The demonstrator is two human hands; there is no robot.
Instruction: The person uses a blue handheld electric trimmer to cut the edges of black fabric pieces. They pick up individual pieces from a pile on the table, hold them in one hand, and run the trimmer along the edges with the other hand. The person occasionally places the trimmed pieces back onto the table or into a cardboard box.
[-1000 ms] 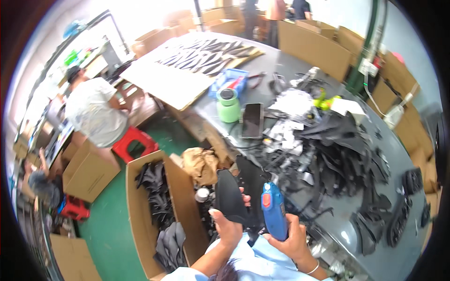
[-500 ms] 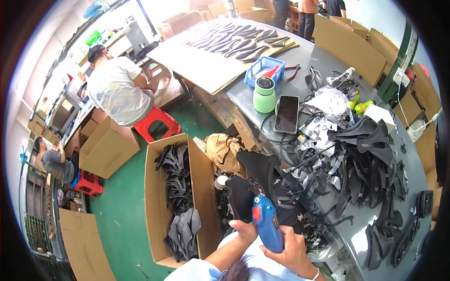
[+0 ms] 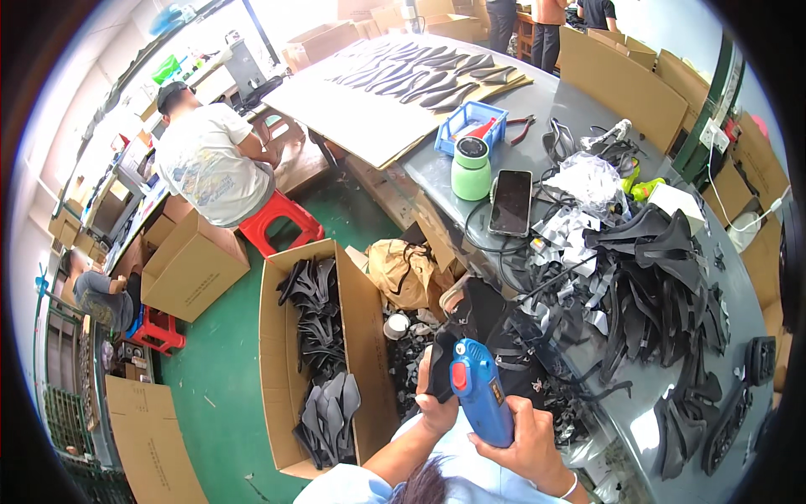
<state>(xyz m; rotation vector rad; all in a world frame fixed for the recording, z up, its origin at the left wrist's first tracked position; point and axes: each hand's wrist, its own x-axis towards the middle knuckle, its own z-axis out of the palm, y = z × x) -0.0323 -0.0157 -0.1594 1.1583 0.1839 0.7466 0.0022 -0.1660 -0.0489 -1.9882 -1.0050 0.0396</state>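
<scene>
My right hand (image 3: 527, 438) is wrapped round the lower end of a blue handheld power tool (image 3: 483, 399) with a red button, which points away from me. My left hand (image 3: 437, 405) is closed on a black, saddle-shaped piece (image 3: 440, 365), its fingers partly behind it. The piece is tilted nearly edge-on, close to the tool's front end; the tool's tip is hidden. Below and to the left, a cardboard box (image 3: 363, 370) contains stacks of similar black pieces (image 3: 323, 315).
To the right, a grey table (image 3: 638, 403) bears a heap of black pieces (image 3: 646, 286), pale scraps, a phone (image 3: 510, 203), a green bottle (image 3: 471, 172) and a blue basket (image 3: 495, 120). A seated person (image 3: 214, 160) is at the left. Scraps lie beside the box.
The black piece has turned from broad side to nearly edge-on and come nearer. My left fingers have risen along it. The blue tool has moved slightly toward me, still in my right hand.
</scene>
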